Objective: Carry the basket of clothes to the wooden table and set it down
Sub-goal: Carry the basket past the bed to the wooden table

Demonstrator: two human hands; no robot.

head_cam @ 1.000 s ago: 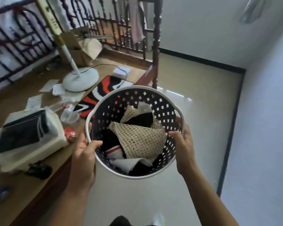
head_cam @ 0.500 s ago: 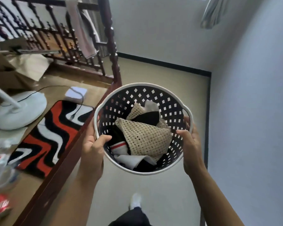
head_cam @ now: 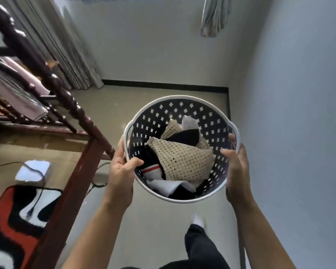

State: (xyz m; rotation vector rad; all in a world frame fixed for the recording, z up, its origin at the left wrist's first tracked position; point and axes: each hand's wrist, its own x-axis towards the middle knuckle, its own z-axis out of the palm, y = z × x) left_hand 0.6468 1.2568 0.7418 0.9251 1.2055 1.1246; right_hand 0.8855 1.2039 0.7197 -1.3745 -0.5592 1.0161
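Both hands' fingers (head_cam: 132,163) grip the basket (head_cam: 209,111) — bedpost (head_cam: 47,74) close left.

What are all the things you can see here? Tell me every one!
basket: one, white rim, dark perforated wall, held above the floor at centre
mesh cloth: one, beige, on top inside the basket
other clothes: several, black and white, one with a red stripe, under the mesh cloth
wooden frame: one, dark reddish brown, left, with turned railings
rug: one, red, black and white, lower left
white box: one, left, a black cable on it
curtains: grey, upper left; another piece top right
floor: beige, black skirting at the walls
left hand: one, gripping the basket's left rim
right hand: one, gripping the right rim
leg: dark trousers, white sock, bottom centre
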